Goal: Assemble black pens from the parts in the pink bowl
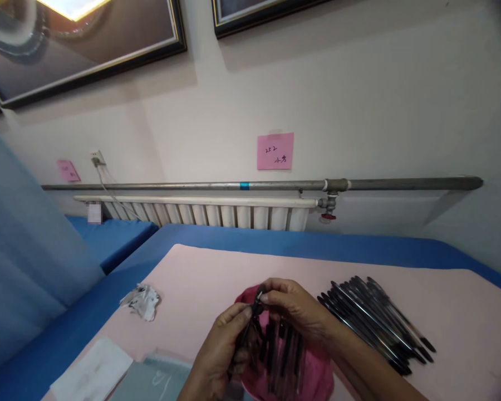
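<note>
Head view: the left hand point(227, 340) and right hand point(290, 303) meet on a dark pen point(254, 309) over a pink container point(323, 374).
The left fingers are closed around the pen's barrel; the right thumb and fingertips pinch its far end, partly hidden. The pen is probably light, stiff and smooth, liable to twist or slip, so mid-barrel and far end seem good holds. More pens point(281, 356) sit in the container; a pile of pens point(371, 323) lies to the right.

I lose the pink container point(323, 372) past the near edge; the left hand point(224, 341) hides part of the dark pen point(255, 308).
</note>
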The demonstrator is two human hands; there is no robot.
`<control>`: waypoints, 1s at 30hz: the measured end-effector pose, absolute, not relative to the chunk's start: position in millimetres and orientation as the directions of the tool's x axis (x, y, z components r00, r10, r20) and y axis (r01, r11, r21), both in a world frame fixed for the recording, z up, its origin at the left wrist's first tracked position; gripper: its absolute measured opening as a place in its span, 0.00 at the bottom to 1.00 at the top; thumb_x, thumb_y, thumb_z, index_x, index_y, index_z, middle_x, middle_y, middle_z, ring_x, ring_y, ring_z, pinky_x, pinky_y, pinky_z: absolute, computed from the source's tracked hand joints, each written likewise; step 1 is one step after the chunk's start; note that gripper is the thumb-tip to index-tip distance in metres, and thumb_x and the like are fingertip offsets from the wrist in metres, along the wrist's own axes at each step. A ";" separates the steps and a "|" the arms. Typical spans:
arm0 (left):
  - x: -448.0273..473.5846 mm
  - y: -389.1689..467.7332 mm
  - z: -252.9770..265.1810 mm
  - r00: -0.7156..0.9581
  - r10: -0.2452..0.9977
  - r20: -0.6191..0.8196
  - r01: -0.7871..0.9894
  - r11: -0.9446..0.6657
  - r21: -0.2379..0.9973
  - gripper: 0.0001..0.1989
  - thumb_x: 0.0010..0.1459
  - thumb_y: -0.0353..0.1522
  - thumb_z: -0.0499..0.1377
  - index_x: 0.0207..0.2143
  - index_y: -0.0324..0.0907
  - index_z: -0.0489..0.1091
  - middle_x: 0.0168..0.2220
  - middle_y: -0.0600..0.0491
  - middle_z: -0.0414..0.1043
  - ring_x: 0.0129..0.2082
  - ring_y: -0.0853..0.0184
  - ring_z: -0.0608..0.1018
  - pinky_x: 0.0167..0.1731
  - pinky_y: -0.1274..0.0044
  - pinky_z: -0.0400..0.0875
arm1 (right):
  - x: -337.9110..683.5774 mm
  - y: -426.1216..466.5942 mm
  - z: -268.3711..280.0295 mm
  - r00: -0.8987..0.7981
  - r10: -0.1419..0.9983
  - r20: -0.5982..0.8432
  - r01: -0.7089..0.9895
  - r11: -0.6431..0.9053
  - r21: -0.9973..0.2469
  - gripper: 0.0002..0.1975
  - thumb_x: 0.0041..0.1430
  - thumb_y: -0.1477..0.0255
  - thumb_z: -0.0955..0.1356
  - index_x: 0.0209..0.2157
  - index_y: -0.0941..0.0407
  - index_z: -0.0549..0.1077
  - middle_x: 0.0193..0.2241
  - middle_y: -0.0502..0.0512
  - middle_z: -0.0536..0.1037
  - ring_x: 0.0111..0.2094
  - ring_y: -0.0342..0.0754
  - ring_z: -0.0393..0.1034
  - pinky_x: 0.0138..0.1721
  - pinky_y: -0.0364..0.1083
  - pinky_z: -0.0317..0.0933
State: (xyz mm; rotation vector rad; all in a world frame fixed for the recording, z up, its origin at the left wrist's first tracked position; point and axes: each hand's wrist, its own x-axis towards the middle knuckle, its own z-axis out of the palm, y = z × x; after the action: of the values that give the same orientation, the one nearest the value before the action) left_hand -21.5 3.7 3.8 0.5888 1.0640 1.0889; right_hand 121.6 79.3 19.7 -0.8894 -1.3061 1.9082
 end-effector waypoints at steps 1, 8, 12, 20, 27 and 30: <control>-22.0 2.9 4.5 0.094 0.908 -0.409 -0.426 0.408 0.807 0.19 0.44 0.44 0.64 0.33 0.44 0.62 0.15 0.64 0.57 0.09 0.82 0.50 0.11 0.84 0.34 | 123.7 79.6 21.4 -0.570 0.804 -0.169 -0.126 -0.289 -0.949 0.07 0.41 0.72 0.70 0.26 0.59 0.73 0.20 0.46 0.70 0.18 0.36 0.55 0.21 0.39 0.49; -24.2 0.6 10.4 0.152 0.884 -0.441 -0.408 0.463 0.787 0.18 0.46 0.44 0.62 0.31 0.45 0.59 0.15 0.63 0.59 0.10 0.82 0.50 0.12 0.85 0.34 | 132.3 79.8 26.5 -0.591 0.790 -0.164 -0.040 -0.232 -0.972 0.06 0.43 0.73 0.70 0.27 0.59 0.73 0.20 0.46 0.70 0.18 0.36 0.56 0.20 0.39 0.48; -22.5 1.5 8.0 0.145 0.887 -0.438 -0.381 0.459 0.802 0.19 0.46 0.46 0.62 0.32 0.45 0.60 0.15 0.63 0.59 0.09 0.82 0.50 0.11 0.85 0.34 | 132.1 79.2 24.5 -0.588 0.794 -0.157 -0.024 -0.211 -0.977 0.06 0.43 0.72 0.69 0.26 0.59 0.72 0.19 0.45 0.70 0.17 0.36 0.55 0.20 0.39 0.47; -13.9 8.6 1.1 0.042 0.947 -0.318 -0.361 0.312 0.879 0.24 0.39 0.49 0.64 0.32 0.41 0.65 0.11 0.66 0.55 0.08 0.81 0.51 0.09 0.85 0.38 | 120.0 71.9 16.5 -0.448 0.882 -0.149 -0.052 -0.191 -0.980 0.07 0.44 0.69 0.71 0.25 0.58 0.72 0.17 0.45 0.68 0.17 0.37 0.55 0.20 0.40 0.47; -12.5 6.5 1.6 0.042 0.935 -0.352 -0.420 0.337 0.843 0.26 0.39 0.50 0.64 0.33 0.43 0.64 0.13 0.65 0.58 0.08 0.82 0.50 0.09 0.85 0.36 | 111.3 65.3 13.2 -0.501 0.859 -0.104 -0.306 -0.288 -0.908 0.09 0.41 0.70 0.72 0.27 0.60 0.75 0.24 0.51 0.73 0.22 0.39 0.61 0.26 0.41 0.56; -9.0 7.0 1.2 0.020 0.956 -0.292 -0.432 0.272 0.860 0.25 0.39 0.49 0.65 0.32 0.42 0.65 0.12 0.65 0.57 0.08 0.82 0.51 0.10 0.85 0.39 | 111.0 62.2 11.4 -0.436 0.894 -0.100 -0.299 -0.249 -0.921 0.09 0.42 0.69 0.73 0.26 0.59 0.74 0.22 0.49 0.72 0.21 0.39 0.60 0.24 0.40 0.55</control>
State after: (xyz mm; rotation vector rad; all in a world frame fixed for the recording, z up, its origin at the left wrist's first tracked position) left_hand -9.0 7.0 1.2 0.6517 1.0355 1.2038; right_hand 111.0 62.2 11.4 -0.8302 -1.1309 1.8025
